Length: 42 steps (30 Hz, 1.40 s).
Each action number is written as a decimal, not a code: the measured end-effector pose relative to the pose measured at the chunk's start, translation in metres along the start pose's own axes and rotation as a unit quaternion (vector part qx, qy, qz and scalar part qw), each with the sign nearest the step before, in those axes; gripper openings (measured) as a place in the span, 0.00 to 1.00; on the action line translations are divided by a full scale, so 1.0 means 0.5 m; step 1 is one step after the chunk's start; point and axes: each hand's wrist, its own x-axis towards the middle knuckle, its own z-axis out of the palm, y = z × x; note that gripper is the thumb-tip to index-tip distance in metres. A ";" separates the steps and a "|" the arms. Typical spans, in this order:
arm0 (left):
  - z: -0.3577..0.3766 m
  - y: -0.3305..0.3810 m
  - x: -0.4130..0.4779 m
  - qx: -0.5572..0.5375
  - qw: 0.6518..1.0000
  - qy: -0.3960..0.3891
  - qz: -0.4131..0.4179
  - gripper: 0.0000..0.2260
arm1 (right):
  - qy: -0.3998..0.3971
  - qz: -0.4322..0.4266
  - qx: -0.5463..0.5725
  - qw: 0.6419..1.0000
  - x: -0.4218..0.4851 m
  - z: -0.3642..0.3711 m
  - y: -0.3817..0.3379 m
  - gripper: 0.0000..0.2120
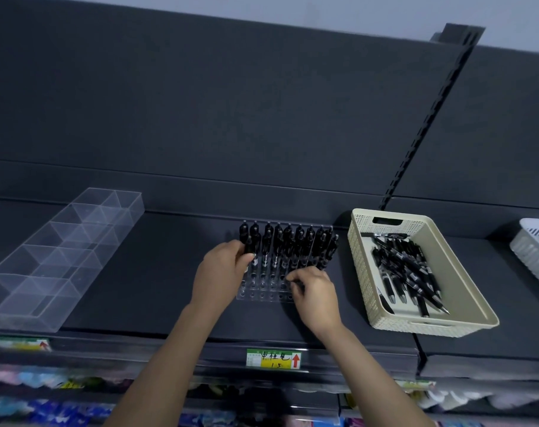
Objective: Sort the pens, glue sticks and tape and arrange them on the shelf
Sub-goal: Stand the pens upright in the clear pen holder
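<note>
Shelf [157, 291]: clear rack [262, 293] holds upright pens [293, 245] in its back rows. Left hand [222, 269] grips a pen [249, 249] at the rack's left end. Right hand [314, 294] curled over the front holes; cannot tell if it holds anything. Loose pens [410, 272] lie in beige basket [362, 272], right of the rack.

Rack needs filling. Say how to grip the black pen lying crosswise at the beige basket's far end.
Pinch the black pen mid-barrel from above: it lies flat, uncovered by the pile, and the walls of the beige perforated plastic basket block sideways approach.
</note>
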 end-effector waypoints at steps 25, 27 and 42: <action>-0.011 0.110 -0.048 -0.144 0.976 -0.137 0.090 0.16 | 0.057 0.044 -0.004 0.997 -0.049 -0.131 0.010 0.11; 0.008 0.131 -0.049 -0.142 0.972 -0.154 0.106 0.16 | 0.076 0.051 -0.013 0.996 -0.058 -0.156 0.027 0.11; 0.216 0.384 0.007 -0.176 0.953 -0.221 0.108 0.15 | 0.105 0.080 -0.046 0.990 0.009 -0.379 0.300 0.09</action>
